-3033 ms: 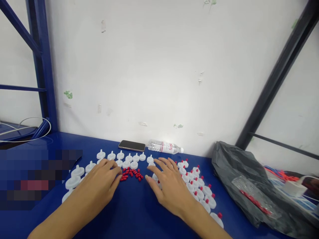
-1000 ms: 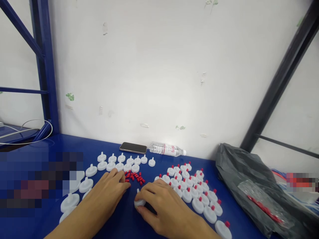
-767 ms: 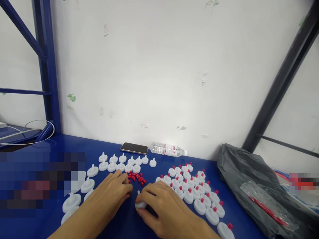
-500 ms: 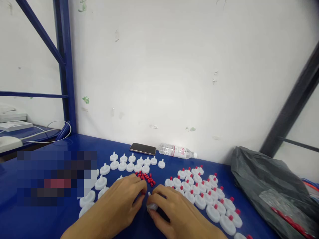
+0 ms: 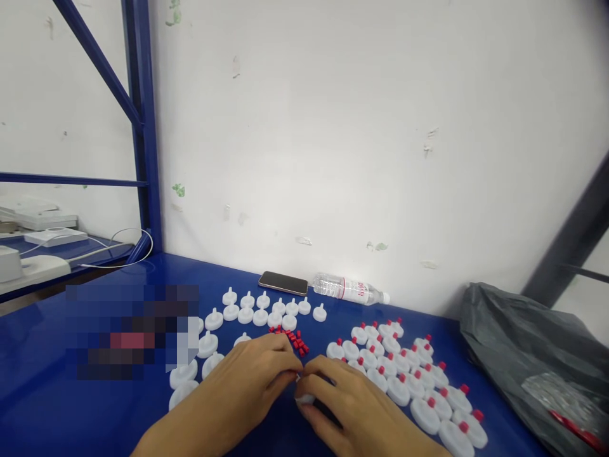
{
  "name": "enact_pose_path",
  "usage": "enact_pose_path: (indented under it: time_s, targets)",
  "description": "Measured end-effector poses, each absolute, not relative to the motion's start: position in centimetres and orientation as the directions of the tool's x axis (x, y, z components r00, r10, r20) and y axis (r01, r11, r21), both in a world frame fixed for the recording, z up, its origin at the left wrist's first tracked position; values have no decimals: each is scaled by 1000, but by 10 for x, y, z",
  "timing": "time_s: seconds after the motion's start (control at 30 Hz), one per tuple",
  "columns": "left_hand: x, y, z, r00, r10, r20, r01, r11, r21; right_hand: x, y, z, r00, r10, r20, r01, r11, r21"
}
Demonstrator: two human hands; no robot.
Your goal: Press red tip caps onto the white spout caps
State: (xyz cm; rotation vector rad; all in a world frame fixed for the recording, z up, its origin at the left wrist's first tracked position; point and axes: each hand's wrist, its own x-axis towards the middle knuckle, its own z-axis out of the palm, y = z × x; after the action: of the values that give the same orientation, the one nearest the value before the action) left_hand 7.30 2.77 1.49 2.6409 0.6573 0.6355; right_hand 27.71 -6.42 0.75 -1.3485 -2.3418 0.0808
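Note:
My right hand (image 5: 340, 397) is closed around a white disc-shaped piece (image 5: 305, 399), mostly hidden by its fingers. At that piece's tip, my left hand (image 5: 259, 374) pinches with thumb and forefinger; whatever lies between them is too hidden to make out. Just beyond my hands is a small pile of red caps (image 5: 295, 341). White spouted pieces without caps (image 5: 260, 317) stand in rows to the left and behind. On the right, many white pieces (image 5: 398, 390) carry red caps on their spouts.
A phone (image 5: 283, 284) and a clear plastic bottle (image 5: 349, 289) lie along the wall. At the right sits a dark plastic bag (image 5: 504, 336). A blue metal post (image 5: 145, 127) rises at the left, near white devices with cables (image 5: 47, 270). One area on the left is pixelated.
My left hand has come in to meet the right at the white piece's tip, closing the gap between them. The whole view has shifted, so the scene sits further right.

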Motion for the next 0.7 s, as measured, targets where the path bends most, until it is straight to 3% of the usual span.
enact_pose_path:
  time_s: [0.13, 0.37, 0.5, 0.7]
  targets:
    - [73, 28, 11, 801, 523, 291, 389, -824, 412, 279, -65, 7, -423, 837, 347, 801, 524, -288]
    - [72, 26, 15, 807, 534, 251, 404, -810, 426, 276, -69, 7, -209, 956, 207, 784, 290, -548]
    - [73, 24, 20, 806, 541, 240, 409, -803, 434, 274, -70, 11, -189, 968, 164, 793, 249, -556]
    - [70, 14, 21, 794, 580, 179, 501, -793, 346, 278, -70, 13, -237, 934, 266, 752, 350, -558]
